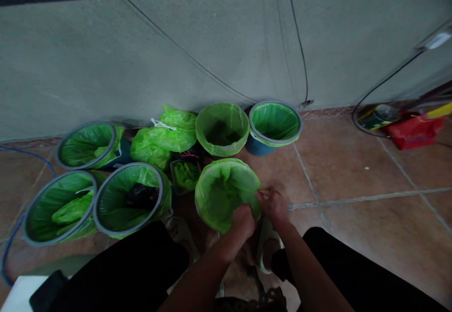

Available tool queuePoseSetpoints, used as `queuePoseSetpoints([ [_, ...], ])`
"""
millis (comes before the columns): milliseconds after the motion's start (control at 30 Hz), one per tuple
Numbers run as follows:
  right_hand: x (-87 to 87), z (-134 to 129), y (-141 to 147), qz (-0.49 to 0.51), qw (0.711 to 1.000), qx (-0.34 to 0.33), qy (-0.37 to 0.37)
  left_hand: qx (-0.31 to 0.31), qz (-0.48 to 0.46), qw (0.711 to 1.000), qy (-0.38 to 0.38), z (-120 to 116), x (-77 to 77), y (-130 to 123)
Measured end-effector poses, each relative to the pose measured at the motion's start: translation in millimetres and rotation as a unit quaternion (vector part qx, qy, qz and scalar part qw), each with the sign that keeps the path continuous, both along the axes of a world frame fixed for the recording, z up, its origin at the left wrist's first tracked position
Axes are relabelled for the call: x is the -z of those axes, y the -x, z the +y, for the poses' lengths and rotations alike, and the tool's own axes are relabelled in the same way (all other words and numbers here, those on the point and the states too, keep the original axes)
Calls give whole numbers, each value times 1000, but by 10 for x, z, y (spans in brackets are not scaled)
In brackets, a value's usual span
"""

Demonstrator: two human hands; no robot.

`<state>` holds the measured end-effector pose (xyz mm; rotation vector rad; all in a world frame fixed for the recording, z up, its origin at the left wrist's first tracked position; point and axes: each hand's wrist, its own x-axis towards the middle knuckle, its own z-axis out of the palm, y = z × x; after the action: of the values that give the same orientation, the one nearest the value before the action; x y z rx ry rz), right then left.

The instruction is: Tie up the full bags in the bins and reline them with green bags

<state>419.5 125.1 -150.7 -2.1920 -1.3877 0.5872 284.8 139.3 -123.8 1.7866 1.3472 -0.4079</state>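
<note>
Between my feet stands a bin lined with a green bag (226, 168), the bag folded over its rim. My left hand (243, 221) is closed in a fist at the bin's near right side, inside the opening. At the right edge, my right hand (273, 204) pinches the green bag just outside the rim. Right behind this bin is another lined bin (222, 152) with no grey ring showing. To its right sits a blue bin with a grey ring (275, 140), also lined in green.
Several lined bins (122, 233) stand at the left, beside tied green bags (173, 128) and a small box (181, 190). A red dustpan (416, 131) lies at the right. Black cables (302, 48) hang along the wall; a blue hose (14, 232) runs at far left.
</note>
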Motion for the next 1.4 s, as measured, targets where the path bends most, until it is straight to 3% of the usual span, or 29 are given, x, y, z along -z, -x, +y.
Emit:
queuePoseSetpoints([
  [100,-45,134,-84,59,996,51,-41,-11,-18,999,-36,184,-63,157],
  [233,-54,563,-131,123,980,136,-78,-130,-42,968,-210,742,-121,461],
  [333,-12,936,-64,136,984,98,-69,-165,-27,933,-318,1227,-121,667],
  [467,74,1216,73,58,998,6,-14,-105,-4,942,-318,1608,-21,822],
  [600,175,1175,112,20,998,-54,-20,-77,-46,964,-251,1679,167,908],
  [767,268,988,67,-106,984,-136,-40,-110,-140,957,-230,1638,380,1030],
  [933,236,950,51,-128,975,-179,-22,-80,-164,959,-219,1597,345,1107],
  [1033,175,999,14,-22,986,-147,-79,-100,-142,955,-239,1631,213,1098],
  [1167,124,1185,-38,102,991,-11,-87,-153,-131,939,-278,1771,77,932],
  [1233,136,1304,-23,117,992,-19,-47,-113,-106,951,-268,1842,68,803],
  [1400,275,1462,95,47,981,-183,46,33,-43,969,-243,1885,172,633],
])
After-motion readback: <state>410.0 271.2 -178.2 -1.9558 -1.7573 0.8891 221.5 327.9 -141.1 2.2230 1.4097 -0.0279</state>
